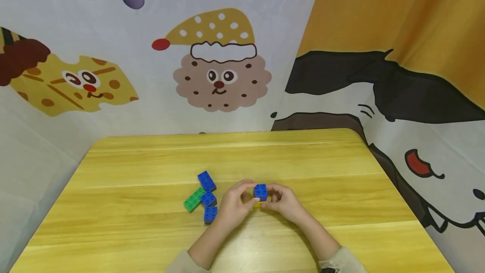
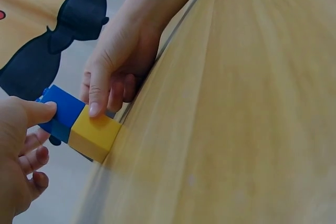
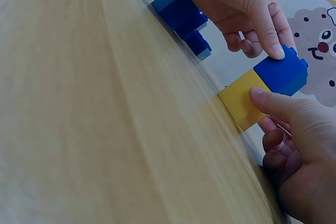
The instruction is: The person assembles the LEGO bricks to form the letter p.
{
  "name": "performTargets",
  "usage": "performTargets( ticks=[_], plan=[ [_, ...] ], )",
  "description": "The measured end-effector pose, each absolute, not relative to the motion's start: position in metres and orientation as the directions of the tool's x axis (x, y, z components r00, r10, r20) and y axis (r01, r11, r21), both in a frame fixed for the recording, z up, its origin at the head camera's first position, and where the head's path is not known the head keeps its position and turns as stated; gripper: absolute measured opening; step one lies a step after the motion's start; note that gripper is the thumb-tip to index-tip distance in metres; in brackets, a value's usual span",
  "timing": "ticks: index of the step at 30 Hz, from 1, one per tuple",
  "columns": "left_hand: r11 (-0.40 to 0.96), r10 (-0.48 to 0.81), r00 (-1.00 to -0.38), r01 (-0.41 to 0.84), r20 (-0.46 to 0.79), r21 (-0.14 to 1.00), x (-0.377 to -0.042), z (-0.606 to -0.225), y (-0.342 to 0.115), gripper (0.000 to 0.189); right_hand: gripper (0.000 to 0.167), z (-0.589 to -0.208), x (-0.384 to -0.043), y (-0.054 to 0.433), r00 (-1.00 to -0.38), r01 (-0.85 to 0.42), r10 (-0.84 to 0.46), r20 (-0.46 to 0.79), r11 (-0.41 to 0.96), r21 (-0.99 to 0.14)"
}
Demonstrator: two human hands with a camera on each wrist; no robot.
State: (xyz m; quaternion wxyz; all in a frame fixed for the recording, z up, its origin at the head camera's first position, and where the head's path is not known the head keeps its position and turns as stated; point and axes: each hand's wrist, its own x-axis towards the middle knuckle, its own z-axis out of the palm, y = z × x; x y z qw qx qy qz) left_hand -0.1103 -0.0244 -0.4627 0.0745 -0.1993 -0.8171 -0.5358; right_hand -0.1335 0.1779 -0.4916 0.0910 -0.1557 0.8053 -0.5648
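A blue toy building block sits on top of a yellow block, and the yellow one stands on the table. My left hand pinches the blue block between thumb and fingers. Lower down, my right hand grips the yellow block, its thumb pressed on the side face in the right wrist view. The two blocks meet flush, with no gap showing between them. Studs are visible on the blue block's top in the head view.
Left of my hands lie a green block and three blue ones: an upper block, a middle block and a lower block. They rest on the wooden table. A printed cloth hangs behind its far edge.
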Motion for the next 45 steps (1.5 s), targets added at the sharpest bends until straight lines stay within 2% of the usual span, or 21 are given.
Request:
performTargets(
  ticks=[2,9,21,27,31,36,45],
  plan=[
    [0.347,0.246,-0.909,0.406,0.335,0.846,-0.11,-0.462,-0.024,0.036,0.039,-0.492,-0.134,0.178,-0.936,-0.142,-0.351,0.022,0.319,-0.937],
    [0.352,0.253,-0.908,0.409,0.334,0.842,-0.11,-0.464,-0.026,0.036,0.037,-0.459,-0.122,0.171,-0.929,-0.122,-0.369,-0.003,0.315,-0.941],
    [0.355,0.264,-0.896,0.435,0.357,0.828,-0.11,-0.462,-0.031,0.04,0.036,-0.454,-0.119,0.169,-0.928,-0.116,-0.372,-0.012,0.319,-0.941],
    [0.352,0.264,-0.904,0.416,0.337,0.838,-0.106,-0.456,-0.04,0.045,0.036,-0.469,-0.124,0.171,-0.931,-0.127,-0.365,0.004,0.316,-0.94],
    [0.353,0.227,-0.901,0.43,0.37,0.831,-0.103,-0.452,-0.048,0.042,0.039,-0.486,-0.13,0.175,-0.937,-0.115,-0.348,-0.004,0.321,-0.94],
    [0.345,0.19,-0.883,0.469,0.429,0.813,-0.1,-0.448,-0.056,0.044,0.039,-0.49,-0.133,0.176,-0.937,-0.111,-0.35,0.001,0.294,-0.949],
    [0.37,0.15,-0.85,0.522,0.505,0.768,-0.091,-0.442,-0.078,0.044,0.037,-0.467,-0.125,0.172,-0.931,-0.107,-0.364,-0.012,0.304,-0.947]
  ],
)
